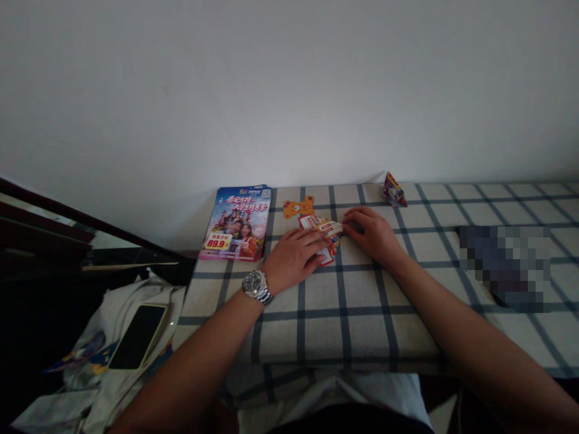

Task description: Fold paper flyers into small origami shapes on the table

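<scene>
A small folded paper piece (pixel 330 228), printed in white, red and yellow, lies on the checked tablecloth in front of me. My left hand (pixel 294 256), with a metal watch (pixel 257 286) on its wrist, holds the paper down from the left, its fingers over the upper part and its thumb lower on it. At the right tip of the paper, the bent fingers of my right hand (pixel 371 235) pinch the edge. The hands partly cover the paper, so its full shape is hidden.
A stack of printed flyers (pixel 237 226) lies left of my hands. A bear figure (pixel 298 208) shows just beyond the paper. Near the wall stands a small folded paper shape (pixel 393 191). A blurred dark item (pixel 502 265) lies right; a phone (pixel 138 336) rests lower left.
</scene>
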Demonstrator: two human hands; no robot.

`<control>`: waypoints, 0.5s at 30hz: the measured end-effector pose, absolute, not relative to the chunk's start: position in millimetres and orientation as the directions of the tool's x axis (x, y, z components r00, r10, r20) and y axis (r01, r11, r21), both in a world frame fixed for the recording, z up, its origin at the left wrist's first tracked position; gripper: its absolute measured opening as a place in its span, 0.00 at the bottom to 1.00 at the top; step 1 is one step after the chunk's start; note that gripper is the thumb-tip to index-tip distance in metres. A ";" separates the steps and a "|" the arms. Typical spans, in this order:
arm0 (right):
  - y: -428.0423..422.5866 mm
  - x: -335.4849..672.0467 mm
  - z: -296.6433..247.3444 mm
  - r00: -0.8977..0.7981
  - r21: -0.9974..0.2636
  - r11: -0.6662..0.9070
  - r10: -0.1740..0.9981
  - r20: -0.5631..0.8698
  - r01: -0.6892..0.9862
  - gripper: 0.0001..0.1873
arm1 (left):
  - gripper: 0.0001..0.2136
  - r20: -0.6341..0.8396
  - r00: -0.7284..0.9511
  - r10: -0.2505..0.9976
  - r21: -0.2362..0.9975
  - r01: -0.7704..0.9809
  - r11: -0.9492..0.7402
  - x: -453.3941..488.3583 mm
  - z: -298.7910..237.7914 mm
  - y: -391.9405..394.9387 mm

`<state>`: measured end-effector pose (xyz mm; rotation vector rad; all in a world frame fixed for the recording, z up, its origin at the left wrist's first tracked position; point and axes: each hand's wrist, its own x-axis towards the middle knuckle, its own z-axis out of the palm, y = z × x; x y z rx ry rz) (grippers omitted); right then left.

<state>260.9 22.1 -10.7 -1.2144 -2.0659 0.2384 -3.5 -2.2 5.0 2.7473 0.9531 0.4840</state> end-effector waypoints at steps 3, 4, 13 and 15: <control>24.2 261.1 -11.2 -0.283 -0.493 0.519 0.833 0.476 0.698 0.04 | 0.19 0.246 0.739 0.628 0.292 0.561 -0.775 -3.0 5.0 -1.5; 24.3 261.1 -11.0 -0.279 -0.492 0.514 0.835 0.474 0.702 0.04 | 0.19 0.250 0.738 0.627 0.295 0.559 -0.775 -2.8 4.8 -1.4; 22.2 258.9 -7.2 -0.274 -0.483 0.500 0.842 0.465 0.718 0.03 | 0.18 0.256 0.744 0.618 0.295 0.548 -0.782 -2.4 2.7 -1.3; 23.1 258.9 -6.9 -0.274 -0.483 0.496 0.845 0.459 0.722 0.02 | 0.18 0.248 0.739 0.627 0.289 0.561 -0.776 -2.2 3.6 -1.6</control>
